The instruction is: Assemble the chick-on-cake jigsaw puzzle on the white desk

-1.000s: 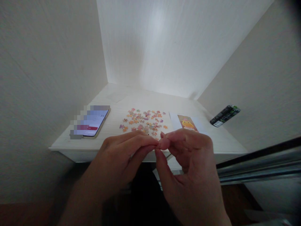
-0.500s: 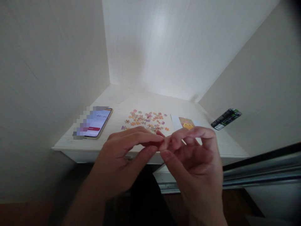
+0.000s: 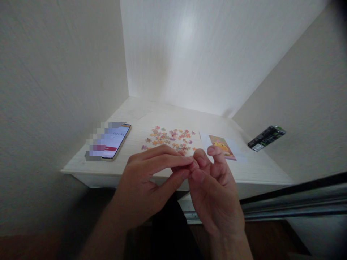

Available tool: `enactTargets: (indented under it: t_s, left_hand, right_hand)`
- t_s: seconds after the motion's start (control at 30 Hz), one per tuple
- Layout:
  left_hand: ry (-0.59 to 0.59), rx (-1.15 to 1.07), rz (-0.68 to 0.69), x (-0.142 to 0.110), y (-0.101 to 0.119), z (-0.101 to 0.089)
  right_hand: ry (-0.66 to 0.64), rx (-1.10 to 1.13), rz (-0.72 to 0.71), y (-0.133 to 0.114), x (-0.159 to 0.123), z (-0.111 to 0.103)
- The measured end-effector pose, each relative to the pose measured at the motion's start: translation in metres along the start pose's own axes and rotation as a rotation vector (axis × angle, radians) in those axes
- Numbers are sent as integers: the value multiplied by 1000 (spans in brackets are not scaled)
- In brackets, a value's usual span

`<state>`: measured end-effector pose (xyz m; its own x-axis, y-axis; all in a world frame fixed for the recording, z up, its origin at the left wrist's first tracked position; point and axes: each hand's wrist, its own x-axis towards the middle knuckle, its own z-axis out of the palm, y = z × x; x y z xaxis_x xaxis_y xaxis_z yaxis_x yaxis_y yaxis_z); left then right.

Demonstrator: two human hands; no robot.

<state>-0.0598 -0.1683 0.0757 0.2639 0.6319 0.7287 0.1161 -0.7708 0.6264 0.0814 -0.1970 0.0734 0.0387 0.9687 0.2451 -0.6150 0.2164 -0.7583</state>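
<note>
Multicoloured small jigsaw pieces (image 3: 172,136) lie scattered on the white table (image 3: 141,162); on their near side, left hand (image 3: 151,177) and right hand (image 3: 217,191) meet, fingertips pinched together, anything between them hidden.

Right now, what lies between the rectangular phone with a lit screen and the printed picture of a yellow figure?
In the head view, small multicoloured jigsaw pieces lie scattered on the white tabletop between the phone and the picture.

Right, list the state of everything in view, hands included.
Left hand, fingertips meeting the other's, contents hidden.
Right hand, fingers partly curled, contents hidden.
Smartphone, flat, screen lit.
Jigsaw pieces, loose, spread out.
Printed picture, flat, face up.
Black can, upright; opened or not, unclear.
</note>
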Motion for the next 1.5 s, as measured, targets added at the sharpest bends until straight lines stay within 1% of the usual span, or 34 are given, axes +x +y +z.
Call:
enactTargets:
  t_s: [0.27,0.4,0.47,0.53,0.63,0.73,0.83,1.17,1.3,1.4,1.5]
  left_hand:
    - [-59,-131,-48,-3,-2,-3]
    - [-103,-103,-10,-3,0,-8]
    - [-132,-74,-13,-3,1,-13]
    - [-177,-45,-28,-5,2,-19]
    - [-277,14,-61,-7,4,-29]
    - [-368,61,-93,-8,5,-38]
    - [-421,91,-109,-9,4,-44]
    - [-435,91,-119,-13,0,-54]
    - [-453,55,-140,-12,-6,-58]
    - [-458,55,-151,-10,-10,-60]
    - [-443,44,-121,-9,-12,-59]
  right_hand:
    - [20,49,78,2,0,0]
    - [8,138,124,5,-2,0]
    - [-2,171,155,8,-3,0]
    - [9,186,191,13,-6,2]
    - [48,219,253,22,-10,3]
    - [43,284,296,31,-15,5]
    - [48,307,326,37,-18,6]
    - [112,294,380,44,-20,13]
    - [166,308,392,47,-19,16]
    - [188,300,392,48,-16,18]
    - [187,290,371,49,-17,22]
